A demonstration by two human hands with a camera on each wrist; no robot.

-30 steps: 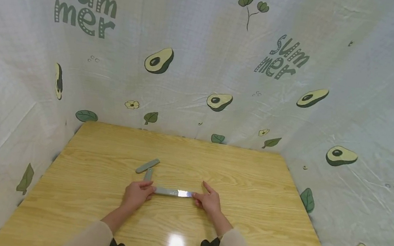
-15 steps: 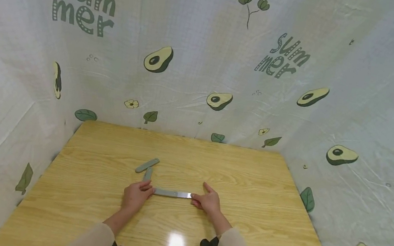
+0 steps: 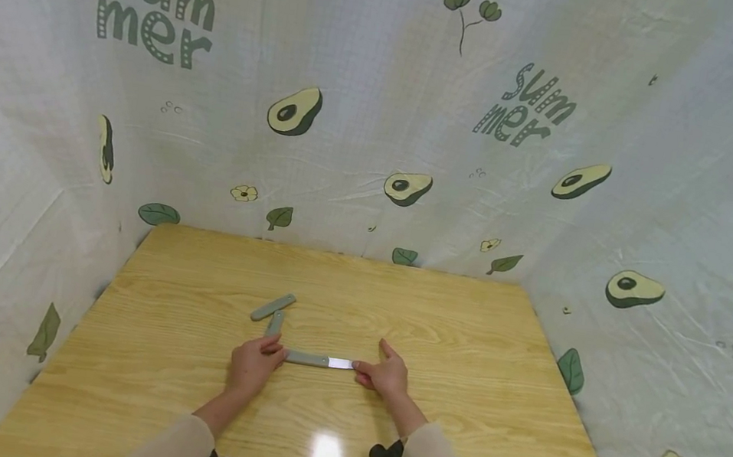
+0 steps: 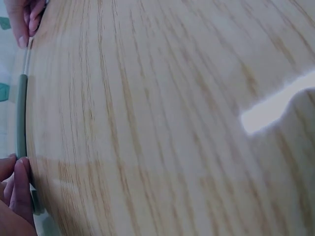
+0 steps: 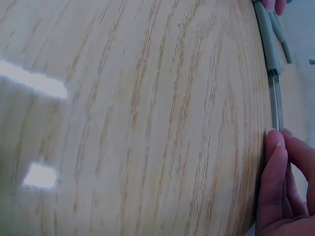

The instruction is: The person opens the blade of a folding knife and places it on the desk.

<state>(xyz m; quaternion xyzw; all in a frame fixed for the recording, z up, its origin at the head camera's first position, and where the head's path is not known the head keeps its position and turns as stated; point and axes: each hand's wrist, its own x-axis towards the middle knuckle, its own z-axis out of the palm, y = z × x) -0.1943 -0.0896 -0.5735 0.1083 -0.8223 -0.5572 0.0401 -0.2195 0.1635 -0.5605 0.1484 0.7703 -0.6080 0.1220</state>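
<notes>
A folding knife with a grey-green handle [image 3: 307, 359] spans the gap between my two hands, its metal blade [image 3: 340, 364] unfolded to the right. My left hand [image 3: 253, 365] pinches the handle's left end between thumb and fingers. At the blade's far end, my right hand [image 3: 386, 376] grips the tip with thumb and finger, its index finger pointing away. The right wrist view shows the blade [image 5: 277, 101] edge-on, level with the handle and close over the table. Behind the left hand lies a second grey-green folded knife [image 3: 276, 322], partly hidden by the fingers.
Another grey-green folded knife [image 3: 273, 307] lies slantwise just beyond the second one. The wooden table [image 3: 451, 325] carries a bright light reflection near its front. A white cloth [image 3: 362, 50] printed with avocados and leaves hangs around the back and sides.
The knife has come very slightly nearer, and the right hand has drifted a little left. The bright glint on the blade has faded. Both hands keep their hold.
</notes>
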